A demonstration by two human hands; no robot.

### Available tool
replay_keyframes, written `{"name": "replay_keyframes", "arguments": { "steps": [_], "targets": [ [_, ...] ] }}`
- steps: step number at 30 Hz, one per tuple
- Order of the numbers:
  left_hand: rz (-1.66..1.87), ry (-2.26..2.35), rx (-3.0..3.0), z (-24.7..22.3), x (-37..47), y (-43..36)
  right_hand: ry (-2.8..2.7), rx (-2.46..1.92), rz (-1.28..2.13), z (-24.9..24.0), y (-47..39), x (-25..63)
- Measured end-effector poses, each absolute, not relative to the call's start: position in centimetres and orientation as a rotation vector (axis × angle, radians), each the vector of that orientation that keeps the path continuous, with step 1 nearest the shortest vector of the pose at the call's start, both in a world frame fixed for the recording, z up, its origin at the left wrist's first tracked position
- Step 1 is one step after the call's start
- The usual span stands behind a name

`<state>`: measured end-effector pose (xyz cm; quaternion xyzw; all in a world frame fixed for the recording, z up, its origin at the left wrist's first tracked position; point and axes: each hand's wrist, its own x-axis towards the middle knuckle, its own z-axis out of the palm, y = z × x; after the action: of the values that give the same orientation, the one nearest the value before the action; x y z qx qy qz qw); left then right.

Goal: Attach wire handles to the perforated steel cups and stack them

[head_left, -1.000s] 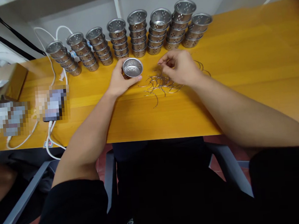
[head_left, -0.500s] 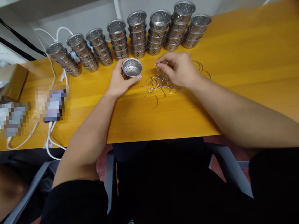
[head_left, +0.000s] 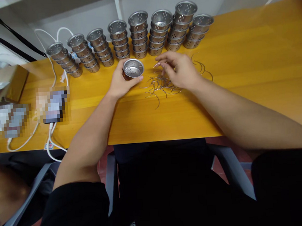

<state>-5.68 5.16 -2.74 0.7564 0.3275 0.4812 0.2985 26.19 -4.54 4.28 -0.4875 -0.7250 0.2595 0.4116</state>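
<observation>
My left hand (head_left: 120,81) is wrapped round a perforated metal cup (head_left: 133,68), thumb along its near side, the open top facing up toward me. To the right of it, my right hand (head_left: 179,68) pinches a thin curved wire (head_left: 157,64) between thumb and fingers. Just below that hand lies a loose pile of similar bent wires (head_left: 162,85) on the wooden table (head_left: 141,124). A few more curved wires (head_left: 202,67) lie beyond the right wrist, partly hidden by it.
Several stacks of perforated metal cups (head_left: 139,33) stand in a row along the back. At the left are a blurred phone (head_left: 55,106) with white cables, another blurred device (head_left: 15,119) and a cardboard box (head_left: 14,79). Part of another person's leg (head_left: 6,192) shows at lower left.
The right fingers have loosened a little and the wire between them has turned, so more of its curve shows. My left hand and the cup have stayed put.
</observation>
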Motion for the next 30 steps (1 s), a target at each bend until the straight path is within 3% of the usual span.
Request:
{"name": "replay_keyframes", "arguments": {
  "steps": [18, 30],
  "targets": [
    [1.249, 0.834, 2.142, -3.5, -5.8, 5.6, -1.825, -1.285, 0.611, 4.9, -5.9, 24.5],
    [1.111, 0.68, 2.201, -2.4, -3.1, 1.9, -1.83, -1.29, 0.601, 5.3, -6.4, 22.9]
  ]
}}
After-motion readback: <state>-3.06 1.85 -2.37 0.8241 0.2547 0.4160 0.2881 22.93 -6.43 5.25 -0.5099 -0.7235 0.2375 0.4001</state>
